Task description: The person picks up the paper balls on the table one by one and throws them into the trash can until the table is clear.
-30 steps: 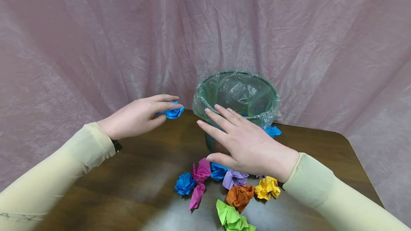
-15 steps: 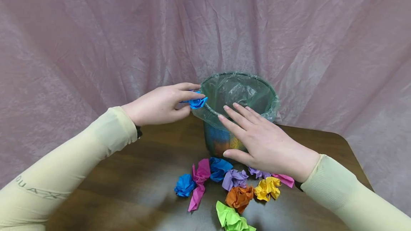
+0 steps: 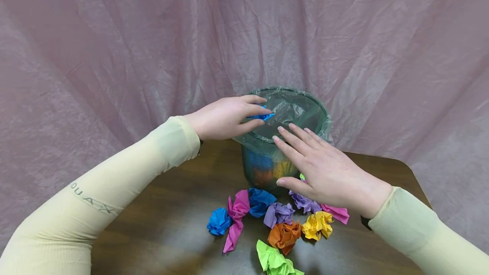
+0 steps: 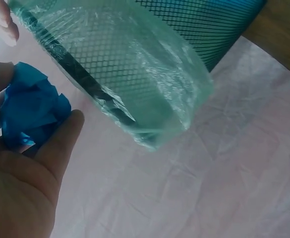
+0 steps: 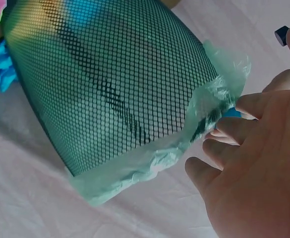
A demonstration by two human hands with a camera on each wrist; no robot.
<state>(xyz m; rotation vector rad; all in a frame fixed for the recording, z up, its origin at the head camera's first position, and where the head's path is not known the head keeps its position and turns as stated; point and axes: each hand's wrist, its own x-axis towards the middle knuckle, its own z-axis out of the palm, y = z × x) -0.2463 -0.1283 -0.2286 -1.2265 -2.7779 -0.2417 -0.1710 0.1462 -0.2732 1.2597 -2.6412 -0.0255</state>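
A blue crumpled paper ball [image 4: 33, 109] is pinched between the thumb and fingers of my left hand [image 3: 229, 116]. In the head view that hand reaches over the left side of the mesh wastebasket [image 3: 263, 169], which has a thin green plastic liner [image 4: 135, 64] folded over its rim. Most of the ball is covered by the fingers from above. My right hand [image 3: 328, 169] holds nothing; its fingers are spread, with the tips close to the front right of the rim. Through the mesh, blue, orange and yellow shapes show low in the basket.
Crumpled papers lie in front of the basket on the brown table [image 3: 153, 224]: a pink piece [image 3: 237, 220], an orange one [image 3: 284, 235], a yellow one [image 3: 318, 225], a green one [image 3: 276, 260], and several blue and purple ones. A pink curtain [image 3: 153, 33] hangs behind.
My left hand has moved right with the blue paper ball, from beside the wastebasket to above its opening. My right hand has shifted right, uncovering more of the basket's front.
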